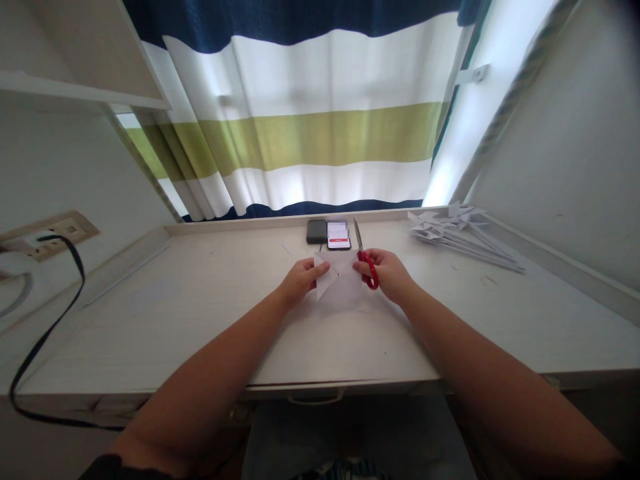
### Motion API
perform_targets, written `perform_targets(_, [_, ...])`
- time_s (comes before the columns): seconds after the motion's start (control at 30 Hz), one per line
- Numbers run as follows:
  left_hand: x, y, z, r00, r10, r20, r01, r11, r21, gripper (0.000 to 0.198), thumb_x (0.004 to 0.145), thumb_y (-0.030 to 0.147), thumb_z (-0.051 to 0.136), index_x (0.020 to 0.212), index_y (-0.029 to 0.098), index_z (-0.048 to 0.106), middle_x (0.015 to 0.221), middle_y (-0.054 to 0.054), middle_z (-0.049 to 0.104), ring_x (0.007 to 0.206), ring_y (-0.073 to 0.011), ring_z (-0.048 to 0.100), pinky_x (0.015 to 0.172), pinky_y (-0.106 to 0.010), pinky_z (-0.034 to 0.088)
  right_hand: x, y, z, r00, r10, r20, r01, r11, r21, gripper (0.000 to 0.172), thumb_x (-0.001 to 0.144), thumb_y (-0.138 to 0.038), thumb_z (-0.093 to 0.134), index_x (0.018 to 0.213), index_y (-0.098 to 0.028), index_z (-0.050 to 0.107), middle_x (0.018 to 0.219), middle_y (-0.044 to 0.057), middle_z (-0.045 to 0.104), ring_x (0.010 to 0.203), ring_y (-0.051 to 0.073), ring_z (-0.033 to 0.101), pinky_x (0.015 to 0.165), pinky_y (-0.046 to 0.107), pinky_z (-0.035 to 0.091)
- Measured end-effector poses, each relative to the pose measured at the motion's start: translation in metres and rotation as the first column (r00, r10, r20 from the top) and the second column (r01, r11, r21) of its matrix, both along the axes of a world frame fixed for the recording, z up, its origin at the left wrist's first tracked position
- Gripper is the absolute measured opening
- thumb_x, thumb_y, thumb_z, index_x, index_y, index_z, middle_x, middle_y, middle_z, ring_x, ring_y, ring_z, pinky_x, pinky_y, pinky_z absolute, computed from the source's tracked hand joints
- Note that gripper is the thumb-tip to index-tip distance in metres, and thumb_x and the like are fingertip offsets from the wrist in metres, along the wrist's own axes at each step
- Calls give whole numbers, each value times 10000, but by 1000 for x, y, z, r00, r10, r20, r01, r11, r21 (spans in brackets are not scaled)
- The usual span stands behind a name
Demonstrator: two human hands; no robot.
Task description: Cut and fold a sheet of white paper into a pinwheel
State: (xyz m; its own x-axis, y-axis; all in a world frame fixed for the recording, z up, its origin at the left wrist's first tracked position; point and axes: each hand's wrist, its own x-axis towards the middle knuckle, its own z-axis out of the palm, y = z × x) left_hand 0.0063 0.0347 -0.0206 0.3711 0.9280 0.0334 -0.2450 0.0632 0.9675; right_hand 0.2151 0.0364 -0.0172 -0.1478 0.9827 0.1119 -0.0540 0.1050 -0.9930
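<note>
My left hand [300, 279] pinches the left side of a white sheet of paper [340, 283] that rests partly folded on the pale desk [200, 320]. My right hand [387, 273] is closed round the red handles of a pair of scissors [365, 257], whose blades point up and away from me above the paper. Both hands meet over the middle of the desk, just in front of a phone.
A phone [339, 235] with a lit screen and a dark case [316, 231] lie at the desk's back edge. A pile of folded white paper pinwheels on sticks [460, 233] lies at the right. A black cable [50, 320] hangs from the wall socket [55, 233] at left. A striped curtain [310, 133] hangs behind.
</note>
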Motion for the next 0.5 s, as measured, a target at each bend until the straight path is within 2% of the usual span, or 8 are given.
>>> perform_targets(0.1, [-1,2,1,1000,28,14,-28,1000,11,368,679,404,778,900,124,687,669,-29,668,599,-123,606,609,-229,488,0,-1,1,1000,-9,5,9,1000,-7,371,564,-386,823,763,-149,618,561,-19,604,472,103,528,441,228,423])
perform_targets(0.27, [-1,5,-1,999,48,22,-48,999,8,355,687,401,767,906,136,681,750,-42,687,639,-128,624,631,-235,496,0,-1,2,1000,-20,10,21,1000,-11,364,571,-379,822,767,-148,621,555,-18,603,469,105,528,432,224,411])
perform_targets(0.5, [-1,4,0,998,52,31,-53,999,12,356,681,384,773,915,132,679,676,-26,657,616,-128,617,624,-231,487,0,1,0,1000,-31,7,31,1000,-7,356,570,-368,819,766,-147,620,566,-16,604,483,104,528,446,226,418])
